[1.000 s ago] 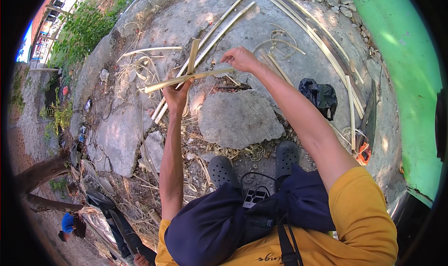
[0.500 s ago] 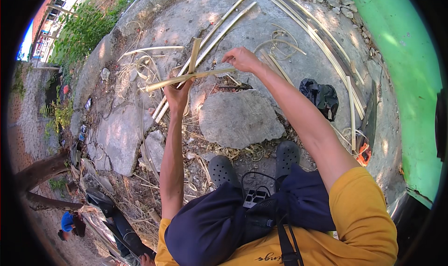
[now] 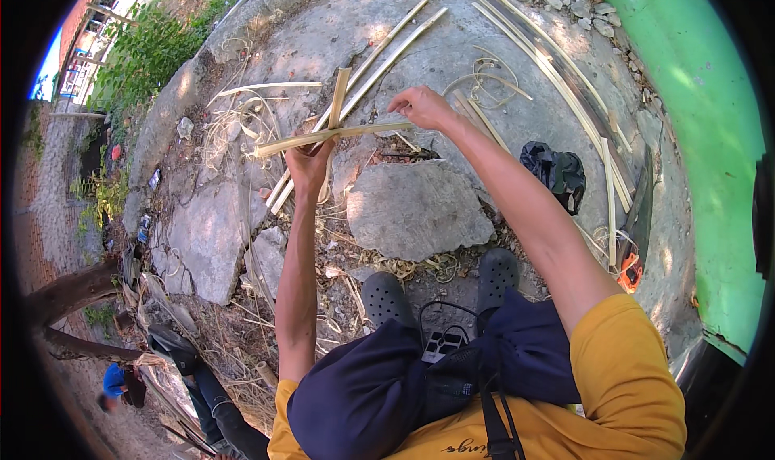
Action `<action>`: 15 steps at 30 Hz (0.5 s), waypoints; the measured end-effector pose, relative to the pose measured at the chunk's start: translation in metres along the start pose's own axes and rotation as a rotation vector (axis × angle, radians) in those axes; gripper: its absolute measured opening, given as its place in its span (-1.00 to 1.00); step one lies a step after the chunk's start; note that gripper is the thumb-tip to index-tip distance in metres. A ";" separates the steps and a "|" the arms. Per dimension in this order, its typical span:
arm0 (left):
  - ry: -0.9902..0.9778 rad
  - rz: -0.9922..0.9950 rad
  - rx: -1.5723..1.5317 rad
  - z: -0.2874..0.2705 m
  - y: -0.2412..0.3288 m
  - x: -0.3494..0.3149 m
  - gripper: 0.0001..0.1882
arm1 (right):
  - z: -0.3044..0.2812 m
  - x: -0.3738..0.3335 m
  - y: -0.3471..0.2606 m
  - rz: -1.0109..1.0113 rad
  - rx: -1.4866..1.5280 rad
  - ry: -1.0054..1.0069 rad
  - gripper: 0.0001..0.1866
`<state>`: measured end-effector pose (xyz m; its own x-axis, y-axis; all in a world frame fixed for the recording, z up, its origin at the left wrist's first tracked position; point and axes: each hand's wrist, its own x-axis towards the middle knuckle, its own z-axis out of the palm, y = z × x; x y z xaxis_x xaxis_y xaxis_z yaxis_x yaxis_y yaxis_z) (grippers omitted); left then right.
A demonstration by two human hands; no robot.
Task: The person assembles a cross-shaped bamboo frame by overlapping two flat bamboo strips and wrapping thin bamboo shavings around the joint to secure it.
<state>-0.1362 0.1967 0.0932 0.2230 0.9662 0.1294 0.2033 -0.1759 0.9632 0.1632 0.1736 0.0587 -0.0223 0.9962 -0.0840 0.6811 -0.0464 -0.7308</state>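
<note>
My left hand point(image 3: 309, 163) is closed around two pale bamboo strips that cross each other. One bamboo strip point(image 3: 351, 132) lies across the grip, its thicker end to the left and its thin end reaching right. The other bamboo strip point(image 3: 338, 97) stands up through the crossing. My right hand point(image 3: 426, 109) hovers just above the thin right end, fingers bent and drawn together. Whether a thin fibre is pinched in its fingertips is too small to make out.
A flat stone slab point(image 3: 416, 206) lies before my shoes point(image 3: 387, 299). Long bamboo strips point(image 3: 557, 77) rest on the concrete at right, beside a black plastic bag point(image 3: 555, 173). Curly shavings point(image 3: 242, 129) lie left. An orange tool point(image 3: 630, 274) sits near a green wall point(image 3: 694, 121). Another person point(image 3: 214, 403) is at lower left.
My hands and the crossed strips stay nearly in place, with my right hand shifting very slightly. At lower left, the other person's hand has dropped out of sight.
</note>
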 end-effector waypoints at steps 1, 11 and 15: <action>0.021 0.009 0.001 -0.007 0.005 0.003 -0.72 | -0.002 0.003 -0.007 -0.021 -0.006 -0.004 -0.75; 0.139 -0.125 -0.331 -0.056 0.090 0.029 -0.71 | -0.105 -0.021 -0.018 -0.109 0.082 0.023 -0.74; 0.187 -0.287 -0.400 -0.069 0.104 0.016 -0.66 | -0.130 -0.076 -0.056 0.222 0.620 -0.196 -0.58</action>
<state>-0.1770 0.2068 0.2112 0.0300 0.9885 -0.1480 -0.1570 0.1509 0.9760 0.2219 0.1104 0.1935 -0.1027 0.9293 -0.3547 0.1411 -0.3394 -0.9300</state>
